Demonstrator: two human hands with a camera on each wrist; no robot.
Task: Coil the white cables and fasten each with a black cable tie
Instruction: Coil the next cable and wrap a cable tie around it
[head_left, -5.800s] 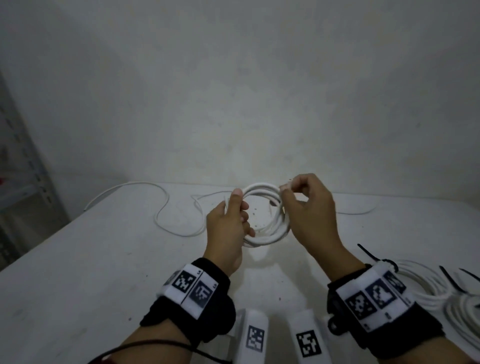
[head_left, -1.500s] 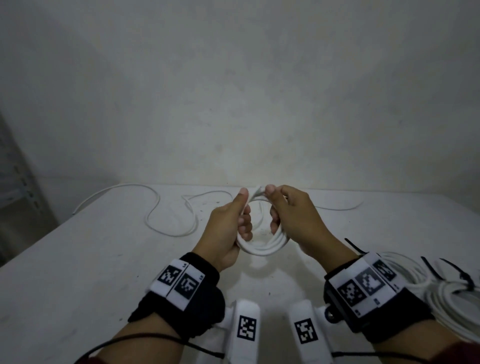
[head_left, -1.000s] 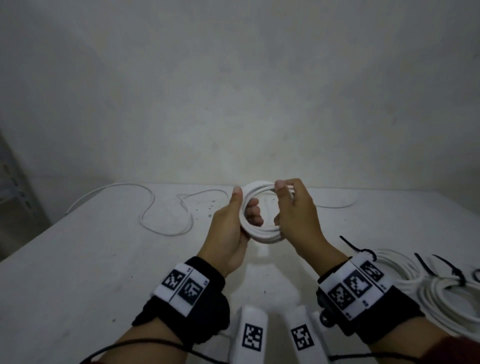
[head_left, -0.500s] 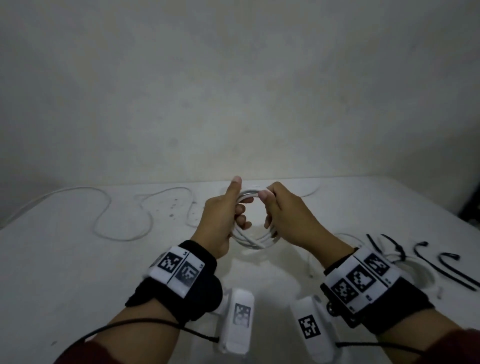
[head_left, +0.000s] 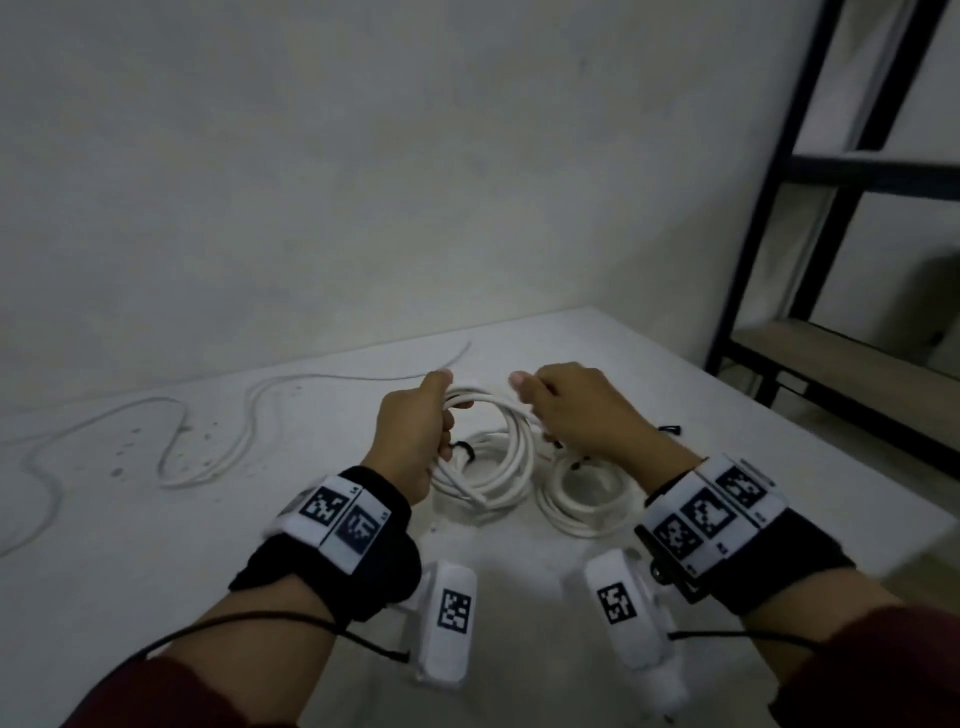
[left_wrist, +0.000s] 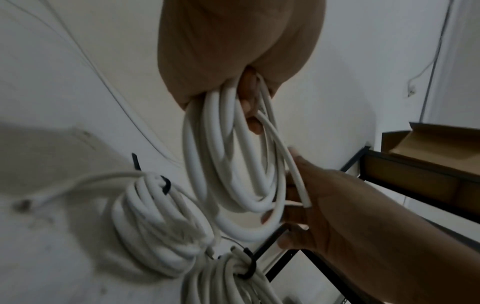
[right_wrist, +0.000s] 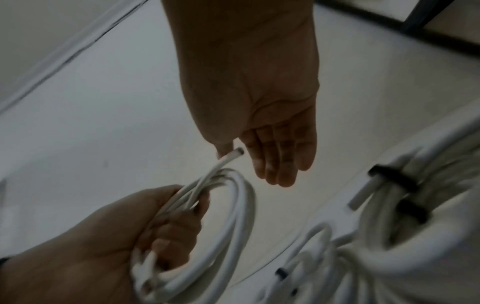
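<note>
My left hand (head_left: 410, 431) grips a white cable coil (head_left: 522, 452) by its top, several loops bunched in the fist (left_wrist: 233, 51). The coil (left_wrist: 233, 185) hangs upright just above the table. My right hand (head_left: 576, 410) is beside the coil's right side with its fingers (right_wrist: 275, 164) straight and relaxed. The cable's cut end (right_wrist: 235, 155) pokes up by the thumb, not pinched. Under and beside the held coil lie tied coils (head_left: 582, 525), each bound with a black cable tie (left_wrist: 165, 185). A black tie's tail (left_wrist: 270, 242) sticks up near my right fingertips.
A loose white cable (head_left: 208, 467) snakes over the white table (head_left: 156, 545) at the left. A black metal shelf (head_left: 831, 364) stands past the table's right edge, with a cardboard box (left_wrist: 428, 144) on it. The wall is close behind the table.
My view and both hands have swung right, over the tied coils. The right hand has let go of the coil's top and opened; the left still grips the coil.
</note>
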